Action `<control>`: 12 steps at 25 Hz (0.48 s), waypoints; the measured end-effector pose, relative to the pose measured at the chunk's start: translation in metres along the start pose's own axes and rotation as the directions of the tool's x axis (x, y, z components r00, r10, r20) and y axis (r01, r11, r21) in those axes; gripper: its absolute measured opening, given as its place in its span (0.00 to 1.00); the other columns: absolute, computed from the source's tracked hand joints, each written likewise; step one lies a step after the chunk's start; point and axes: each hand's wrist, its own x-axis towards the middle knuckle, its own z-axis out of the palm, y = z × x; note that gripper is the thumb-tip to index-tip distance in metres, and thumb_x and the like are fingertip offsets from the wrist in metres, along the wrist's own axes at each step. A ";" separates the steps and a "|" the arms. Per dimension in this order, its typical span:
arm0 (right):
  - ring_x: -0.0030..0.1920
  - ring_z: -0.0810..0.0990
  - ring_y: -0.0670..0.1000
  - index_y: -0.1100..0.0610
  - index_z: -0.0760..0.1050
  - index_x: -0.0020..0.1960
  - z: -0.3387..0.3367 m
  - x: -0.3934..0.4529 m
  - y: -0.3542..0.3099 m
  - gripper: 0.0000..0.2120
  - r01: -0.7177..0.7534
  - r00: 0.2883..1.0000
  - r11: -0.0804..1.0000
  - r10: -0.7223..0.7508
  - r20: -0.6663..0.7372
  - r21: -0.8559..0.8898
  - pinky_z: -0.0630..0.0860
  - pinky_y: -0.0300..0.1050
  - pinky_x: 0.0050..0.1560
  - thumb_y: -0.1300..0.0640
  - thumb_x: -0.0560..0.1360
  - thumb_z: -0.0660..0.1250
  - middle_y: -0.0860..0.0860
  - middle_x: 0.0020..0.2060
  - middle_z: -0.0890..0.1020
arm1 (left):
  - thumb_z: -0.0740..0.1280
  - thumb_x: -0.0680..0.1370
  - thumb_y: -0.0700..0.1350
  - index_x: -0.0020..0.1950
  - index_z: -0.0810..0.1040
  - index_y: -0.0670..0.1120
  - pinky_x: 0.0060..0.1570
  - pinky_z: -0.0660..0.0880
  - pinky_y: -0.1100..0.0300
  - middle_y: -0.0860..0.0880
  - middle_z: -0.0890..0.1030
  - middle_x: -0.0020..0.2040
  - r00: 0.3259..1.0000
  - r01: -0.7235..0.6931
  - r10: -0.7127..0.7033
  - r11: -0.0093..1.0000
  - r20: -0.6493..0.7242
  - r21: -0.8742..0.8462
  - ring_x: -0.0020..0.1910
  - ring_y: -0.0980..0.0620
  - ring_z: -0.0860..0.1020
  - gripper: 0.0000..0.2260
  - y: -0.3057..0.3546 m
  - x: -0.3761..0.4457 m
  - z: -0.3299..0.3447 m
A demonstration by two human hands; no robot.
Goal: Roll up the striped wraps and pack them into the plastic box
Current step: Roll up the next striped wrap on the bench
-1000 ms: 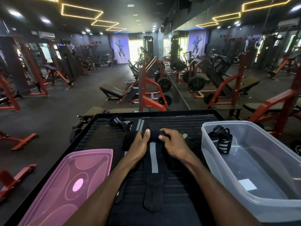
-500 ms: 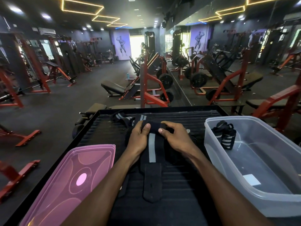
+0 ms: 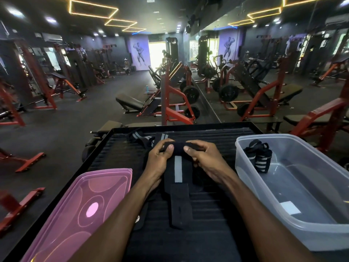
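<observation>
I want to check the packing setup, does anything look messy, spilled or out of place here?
Nothing is spilled or damaged. Both hands, left hand and right hand, grip the wrap being rolled. One unrolled wrap lies crumpled at the mat's far edge. The pink lid overhangs the mat's left edge.

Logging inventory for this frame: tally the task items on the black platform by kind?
Rolled wraps in the plastic box: 2
Wrap being rolled by both hands: 1
Loose unrolled wraps behind the hands: at least 1, pile unclear
Plastic box: 1
Pink lid: 1
Total: 6
</observation>
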 end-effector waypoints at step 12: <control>0.39 0.81 0.45 0.55 0.83 0.56 0.002 0.002 0.000 0.09 -0.036 0.999 0.998 0.037 -0.024 0.044 0.73 0.41 0.32 0.62 0.77 0.72 0.50 0.44 0.85 | 0.64 0.81 0.42 0.57 0.81 0.42 0.60 0.78 0.45 0.40 0.85 0.53 0.992 0.129 -0.129 0.988 0.011 -0.085 0.53 0.42 0.83 0.08 0.001 0.000 0.001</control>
